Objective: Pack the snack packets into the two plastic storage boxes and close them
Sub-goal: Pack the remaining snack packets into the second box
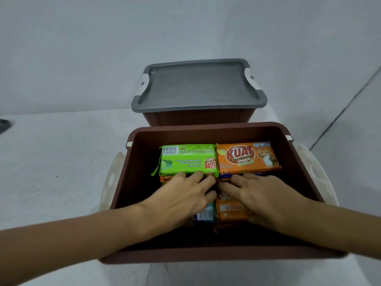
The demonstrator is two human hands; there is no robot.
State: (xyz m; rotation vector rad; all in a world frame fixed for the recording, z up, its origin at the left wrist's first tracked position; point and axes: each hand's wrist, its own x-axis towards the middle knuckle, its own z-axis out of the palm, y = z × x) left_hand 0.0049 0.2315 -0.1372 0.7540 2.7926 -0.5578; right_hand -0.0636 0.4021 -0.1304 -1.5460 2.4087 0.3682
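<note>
A brown storage box [206, 131] stands open in front of me with snack packets inside. A green packet [185, 159] and an orange packet [247, 157] lie side by side at its far end. More orange and blue packets [231, 209] lie nearer me, partly hidden under my hands. My left hand [181, 195] and my right hand [266, 195] rest flat on these packets, fingers straight and pointing toward the middle. Behind it a second brown box [195, 118] stands with its grey lid [198, 85] on top.
White latch handles [112, 178] hang folded outward on both sides of the open box. Everything stands on a white surface [51, 162] against a white wall. A dark object [4, 124] shows at the far left edge.
</note>
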